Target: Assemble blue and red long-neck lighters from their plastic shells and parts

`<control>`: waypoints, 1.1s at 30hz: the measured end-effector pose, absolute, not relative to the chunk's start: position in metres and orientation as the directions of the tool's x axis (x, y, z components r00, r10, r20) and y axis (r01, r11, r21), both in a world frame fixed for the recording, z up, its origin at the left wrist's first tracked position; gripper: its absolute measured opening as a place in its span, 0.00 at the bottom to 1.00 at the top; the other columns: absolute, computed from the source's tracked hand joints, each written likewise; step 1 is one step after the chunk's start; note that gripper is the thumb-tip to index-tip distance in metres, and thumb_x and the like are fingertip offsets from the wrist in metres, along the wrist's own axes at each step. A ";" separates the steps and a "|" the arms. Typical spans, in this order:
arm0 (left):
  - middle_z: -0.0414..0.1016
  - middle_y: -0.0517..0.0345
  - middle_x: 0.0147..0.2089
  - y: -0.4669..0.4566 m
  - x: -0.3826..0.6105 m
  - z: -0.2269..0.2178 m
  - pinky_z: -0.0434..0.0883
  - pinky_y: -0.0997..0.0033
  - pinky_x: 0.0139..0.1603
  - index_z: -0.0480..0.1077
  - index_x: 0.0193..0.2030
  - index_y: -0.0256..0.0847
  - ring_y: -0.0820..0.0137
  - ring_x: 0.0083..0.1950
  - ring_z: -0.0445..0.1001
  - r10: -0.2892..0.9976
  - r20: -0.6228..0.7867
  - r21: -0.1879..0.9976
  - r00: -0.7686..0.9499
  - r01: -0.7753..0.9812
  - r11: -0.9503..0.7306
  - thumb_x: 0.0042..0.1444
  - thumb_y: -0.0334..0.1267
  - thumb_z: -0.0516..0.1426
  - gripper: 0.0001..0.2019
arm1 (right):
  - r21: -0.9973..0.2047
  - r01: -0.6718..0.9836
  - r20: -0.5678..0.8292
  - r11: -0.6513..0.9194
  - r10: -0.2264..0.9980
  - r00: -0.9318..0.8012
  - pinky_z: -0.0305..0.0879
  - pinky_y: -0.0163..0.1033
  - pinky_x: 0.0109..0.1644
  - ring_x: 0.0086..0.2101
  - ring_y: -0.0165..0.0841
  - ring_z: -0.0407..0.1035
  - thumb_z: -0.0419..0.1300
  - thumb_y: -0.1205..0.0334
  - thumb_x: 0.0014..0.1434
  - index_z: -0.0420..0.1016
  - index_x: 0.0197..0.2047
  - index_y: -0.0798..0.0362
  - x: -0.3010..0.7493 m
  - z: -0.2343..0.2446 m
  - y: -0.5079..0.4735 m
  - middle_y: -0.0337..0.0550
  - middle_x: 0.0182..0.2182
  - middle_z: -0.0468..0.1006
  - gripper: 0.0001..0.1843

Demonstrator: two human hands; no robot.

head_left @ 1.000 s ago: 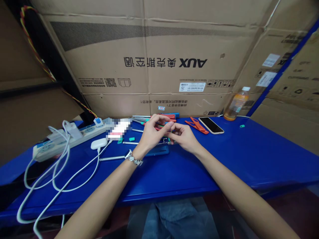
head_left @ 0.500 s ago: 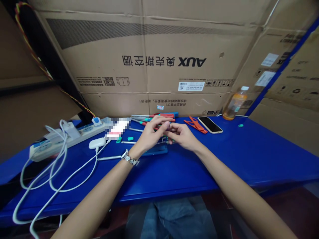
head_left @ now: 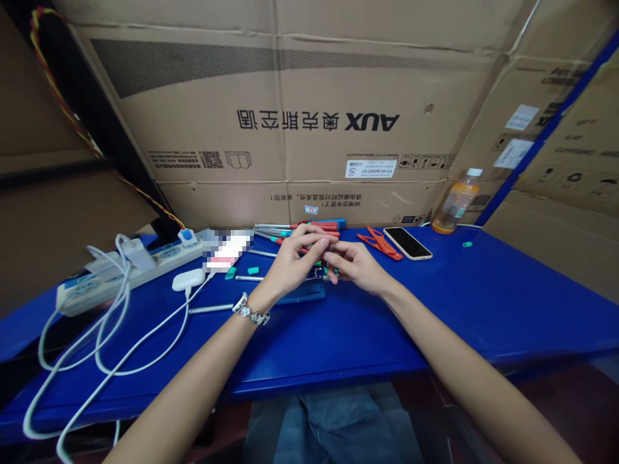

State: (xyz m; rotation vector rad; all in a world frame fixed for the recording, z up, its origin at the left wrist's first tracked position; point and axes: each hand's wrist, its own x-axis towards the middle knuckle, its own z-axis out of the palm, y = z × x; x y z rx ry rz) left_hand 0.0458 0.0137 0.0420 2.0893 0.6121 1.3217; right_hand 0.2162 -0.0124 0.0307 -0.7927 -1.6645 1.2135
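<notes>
My left hand (head_left: 297, 258) and my right hand (head_left: 362, 267) meet over the middle of the blue table, fingertips pinched together. Whatever sits between them is too small and hidden to name. Below the fingers, thin wires and small green parts (head_left: 325, 271) show in part, beside a metal tube (head_left: 248, 278). A blue long-nosed lighter (head_left: 304, 294) lies under my left wrist. Several more such lighters with red handles (head_left: 329, 226) are bunched behind my hands. Small green pieces (head_left: 253, 270) rest to the left. Orange-red plastic shells (head_left: 382, 244) lie beyond my right hand.
A phone (head_left: 407, 243) and a drink bottle (head_left: 455, 203) are at the back right, near a small green piece (head_left: 467, 244). On the left are a power strip (head_left: 164, 256), a white charging case (head_left: 188, 280) and looping white cables (head_left: 126, 303). Cardboard (head_left: 309, 84) walls the back.
My fingers have shifted slightly against each other, and my right fingertips sit a little lower. Everything on the table stays in place.
</notes>
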 end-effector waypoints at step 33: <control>0.75 0.51 0.44 0.004 0.005 -0.014 0.72 0.60 0.47 0.79 0.45 0.42 0.61 0.43 0.75 0.708 0.331 0.607 0.623 0.434 -0.666 0.58 0.48 0.61 0.15 | -0.957 -0.123 0.272 0.261 0.959 -0.075 0.46 0.29 0.12 0.11 0.18 0.52 0.73 0.44 0.43 0.55 0.26 0.50 0.192 0.026 -0.002 0.35 0.23 0.77 0.30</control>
